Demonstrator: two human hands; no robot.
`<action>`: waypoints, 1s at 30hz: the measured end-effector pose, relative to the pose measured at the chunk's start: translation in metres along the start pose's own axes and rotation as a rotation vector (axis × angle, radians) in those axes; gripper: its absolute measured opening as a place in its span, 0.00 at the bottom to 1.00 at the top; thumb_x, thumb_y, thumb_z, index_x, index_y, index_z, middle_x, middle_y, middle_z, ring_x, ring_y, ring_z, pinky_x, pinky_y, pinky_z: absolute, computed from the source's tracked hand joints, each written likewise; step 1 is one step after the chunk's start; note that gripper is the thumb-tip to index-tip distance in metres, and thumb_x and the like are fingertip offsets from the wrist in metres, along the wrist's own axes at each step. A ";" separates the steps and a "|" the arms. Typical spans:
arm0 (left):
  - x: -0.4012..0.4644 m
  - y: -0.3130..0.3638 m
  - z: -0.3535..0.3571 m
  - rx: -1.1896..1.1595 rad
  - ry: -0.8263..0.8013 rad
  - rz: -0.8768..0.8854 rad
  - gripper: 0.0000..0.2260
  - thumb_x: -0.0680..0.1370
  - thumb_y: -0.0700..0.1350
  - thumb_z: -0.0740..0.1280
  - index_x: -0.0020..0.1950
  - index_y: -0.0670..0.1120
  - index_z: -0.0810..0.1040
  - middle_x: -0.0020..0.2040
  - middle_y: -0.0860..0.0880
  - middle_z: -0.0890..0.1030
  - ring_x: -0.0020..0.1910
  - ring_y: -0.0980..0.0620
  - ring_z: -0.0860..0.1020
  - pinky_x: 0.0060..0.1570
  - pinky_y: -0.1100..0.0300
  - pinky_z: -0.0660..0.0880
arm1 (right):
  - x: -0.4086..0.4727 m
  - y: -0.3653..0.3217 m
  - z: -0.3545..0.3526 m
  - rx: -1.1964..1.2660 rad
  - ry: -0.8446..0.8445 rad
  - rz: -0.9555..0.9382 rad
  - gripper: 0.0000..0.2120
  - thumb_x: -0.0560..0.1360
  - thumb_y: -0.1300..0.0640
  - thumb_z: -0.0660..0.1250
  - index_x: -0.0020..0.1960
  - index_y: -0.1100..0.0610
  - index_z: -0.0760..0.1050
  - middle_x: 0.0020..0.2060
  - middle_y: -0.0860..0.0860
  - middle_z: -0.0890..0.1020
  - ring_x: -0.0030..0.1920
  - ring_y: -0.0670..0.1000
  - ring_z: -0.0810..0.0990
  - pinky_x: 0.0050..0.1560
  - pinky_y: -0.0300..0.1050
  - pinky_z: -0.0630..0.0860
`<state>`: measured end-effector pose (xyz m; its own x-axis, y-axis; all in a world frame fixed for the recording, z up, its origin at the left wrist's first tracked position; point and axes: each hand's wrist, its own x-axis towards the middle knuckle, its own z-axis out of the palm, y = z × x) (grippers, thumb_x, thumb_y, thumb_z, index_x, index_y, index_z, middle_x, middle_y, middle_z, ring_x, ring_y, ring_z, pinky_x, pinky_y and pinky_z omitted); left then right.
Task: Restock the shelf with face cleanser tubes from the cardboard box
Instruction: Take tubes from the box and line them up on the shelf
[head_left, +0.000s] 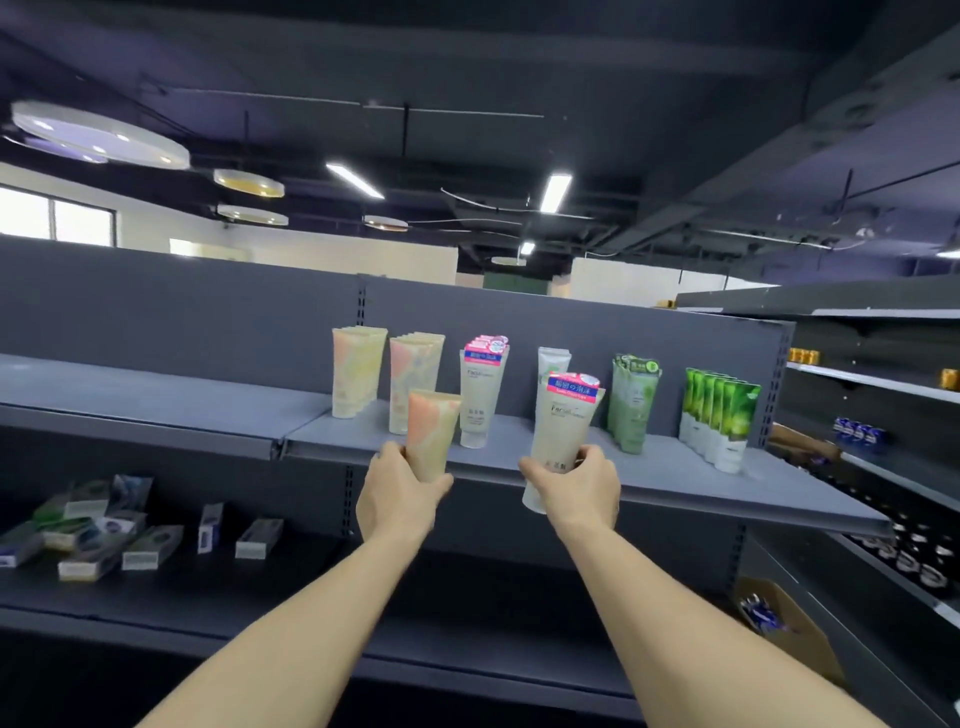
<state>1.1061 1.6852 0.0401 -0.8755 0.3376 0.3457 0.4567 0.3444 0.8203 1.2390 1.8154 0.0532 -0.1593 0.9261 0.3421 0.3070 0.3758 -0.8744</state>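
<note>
Both hands are raised to the front lip of the shelf, each gripping one upright cleanser tube by its lower end: the left hand holds a peach tube just in front of the matching peach row, and the right hand holds a pink-capped beige tube. Its matching row stands up and to the left, between the two hands. The white tube directly behind and the green tubes beside it crowd any straight push forward, while the cardboard box sits low at the right.

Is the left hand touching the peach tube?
Touching. In the head view the left hand has its fingers curled round the lower end of the peach tube.
</note>
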 end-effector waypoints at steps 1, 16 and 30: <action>0.002 -0.005 0.002 0.013 -0.004 -0.013 0.22 0.69 0.55 0.76 0.55 0.48 0.71 0.51 0.52 0.78 0.42 0.53 0.75 0.36 0.58 0.69 | -0.001 0.000 0.008 0.000 -0.020 0.000 0.28 0.61 0.41 0.78 0.54 0.50 0.72 0.50 0.48 0.77 0.45 0.51 0.80 0.44 0.50 0.79; 0.079 -0.006 -0.002 0.021 0.113 0.003 0.23 0.69 0.55 0.76 0.56 0.48 0.70 0.47 0.54 0.76 0.42 0.52 0.74 0.40 0.57 0.71 | 0.033 -0.034 0.099 -0.011 -0.131 -0.093 0.28 0.65 0.41 0.78 0.55 0.48 0.68 0.51 0.47 0.78 0.51 0.52 0.80 0.44 0.47 0.76; 0.151 -0.024 -0.002 -0.002 0.080 0.057 0.25 0.70 0.55 0.76 0.60 0.47 0.70 0.48 0.54 0.73 0.44 0.51 0.73 0.40 0.56 0.71 | 0.061 -0.039 0.152 -0.080 0.006 0.022 0.31 0.65 0.41 0.78 0.58 0.49 0.66 0.53 0.48 0.77 0.49 0.52 0.78 0.49 0.53 0.79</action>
<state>0.9632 1.7257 0.0739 -0.8581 0.2857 0.4266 0.5056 0.3246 0.7994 1.0750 1.8517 0.0559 -0.1462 0.9342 0.3253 0.3848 0.3566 -0.8513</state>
